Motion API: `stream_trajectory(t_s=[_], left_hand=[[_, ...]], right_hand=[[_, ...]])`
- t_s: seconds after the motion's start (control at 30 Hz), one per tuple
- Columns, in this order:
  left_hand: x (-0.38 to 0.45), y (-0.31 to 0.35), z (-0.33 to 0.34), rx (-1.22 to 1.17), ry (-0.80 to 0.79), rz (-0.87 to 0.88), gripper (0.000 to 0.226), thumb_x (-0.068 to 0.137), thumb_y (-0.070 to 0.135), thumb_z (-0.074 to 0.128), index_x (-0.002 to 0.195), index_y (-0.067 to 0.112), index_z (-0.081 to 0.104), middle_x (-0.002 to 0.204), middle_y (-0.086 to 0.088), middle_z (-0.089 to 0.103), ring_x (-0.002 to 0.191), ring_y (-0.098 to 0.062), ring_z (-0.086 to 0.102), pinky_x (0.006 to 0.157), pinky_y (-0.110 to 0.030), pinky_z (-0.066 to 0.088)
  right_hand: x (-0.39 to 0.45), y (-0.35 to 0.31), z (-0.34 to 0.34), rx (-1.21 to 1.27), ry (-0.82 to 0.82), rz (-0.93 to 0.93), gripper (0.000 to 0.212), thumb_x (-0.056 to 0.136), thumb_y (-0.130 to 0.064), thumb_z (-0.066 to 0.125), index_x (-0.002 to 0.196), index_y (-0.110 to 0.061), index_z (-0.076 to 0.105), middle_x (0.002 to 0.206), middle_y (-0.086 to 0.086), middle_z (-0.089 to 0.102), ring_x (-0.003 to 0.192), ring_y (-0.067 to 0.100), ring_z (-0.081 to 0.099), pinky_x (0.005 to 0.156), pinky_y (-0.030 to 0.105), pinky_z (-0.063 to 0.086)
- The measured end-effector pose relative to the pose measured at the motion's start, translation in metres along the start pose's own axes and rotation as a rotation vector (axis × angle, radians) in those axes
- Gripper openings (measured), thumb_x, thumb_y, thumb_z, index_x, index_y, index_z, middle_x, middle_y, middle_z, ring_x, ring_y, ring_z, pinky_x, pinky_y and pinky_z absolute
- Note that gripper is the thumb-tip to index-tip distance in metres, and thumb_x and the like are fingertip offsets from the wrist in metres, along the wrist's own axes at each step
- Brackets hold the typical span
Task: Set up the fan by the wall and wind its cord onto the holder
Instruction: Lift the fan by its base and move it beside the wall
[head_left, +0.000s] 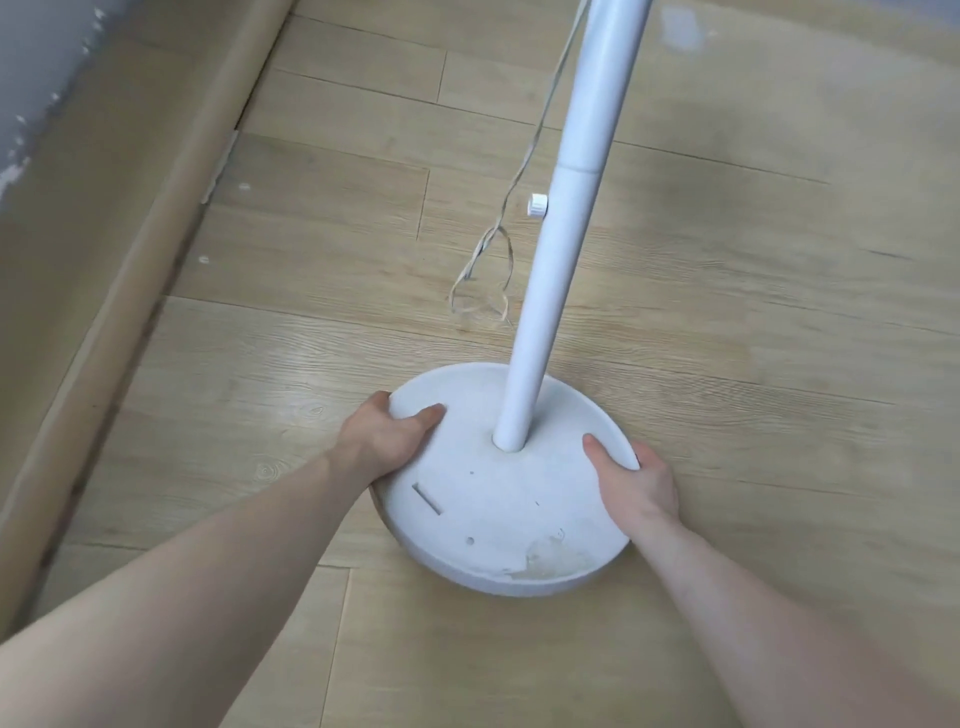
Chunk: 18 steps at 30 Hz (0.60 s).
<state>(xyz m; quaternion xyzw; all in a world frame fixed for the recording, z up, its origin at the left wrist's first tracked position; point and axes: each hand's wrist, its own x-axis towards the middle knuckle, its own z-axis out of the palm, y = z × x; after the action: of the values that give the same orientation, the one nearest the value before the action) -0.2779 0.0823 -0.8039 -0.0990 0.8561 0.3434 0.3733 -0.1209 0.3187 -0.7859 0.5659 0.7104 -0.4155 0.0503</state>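
Note:
The fan's round white base (498, 514) rests on the wooden floor, with a white pole (561, 249) rising from its middle and out of the top of the view. A small white knob (537, 204) sticks out of the pole. My left hand (387, 434) grips the base's left rim, thumb on top. My right hand (636, 480) grips the right rim the same way. A thin pale cord (485, 275) hangs down beside the pole and ends in a loose loop on the floor behind the base. The fan head and any cord holder are out of view.
A tan skirting board (119, 260) runs along the left, with a grey wall (36, 88) above it. Light wood floorboards (779, 338) spread to the right and behind the fan.

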Motion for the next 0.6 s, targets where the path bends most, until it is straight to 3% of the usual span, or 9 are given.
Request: stream_trajectory(t_s=[0.33, 0.6], left_hand=[[-0.047, -0.022, 0.0, -0.022, -0.01, -0.044, 0.073, 0.074, 0.067, 0.073, 0.127, 0.018, 0.058, 0.118, -0.003, 0.068, 0.109, -0.028, 0.064, 0.099, -0.044, 0.052], [-0.147, 0.003, -0.044, -0.099, -0.065, -0.159, 0.075, 0.069, 0.065, 0.078, 0.122, 0.015, 0.061, 0.108, -0.003, 0.07, 0.097, -0.026, 0.069, 0.092, -0.044, 0.057]], right_hand=[[-0.034, 0.013, -0.025, -0.046, -0.049, 0.026, 0.03, 0.08, -0.053, 0.074, 0.085, -0.023, 0.074, 0.078, -0.008, 0.072, 0.084, 0.022, 0.069, 0.076, 0.03, 0.051], [-0.112, -0.03, -0.109, -0.058, -0.143, 0.112, 0.022, 0.079, -0.045, 0.078, 0.077, -0.024, 0.073, 0.071, -0.009, 0.072, 0.067, 0.011, 0.066, 0.061, 0.024, 0.046]])
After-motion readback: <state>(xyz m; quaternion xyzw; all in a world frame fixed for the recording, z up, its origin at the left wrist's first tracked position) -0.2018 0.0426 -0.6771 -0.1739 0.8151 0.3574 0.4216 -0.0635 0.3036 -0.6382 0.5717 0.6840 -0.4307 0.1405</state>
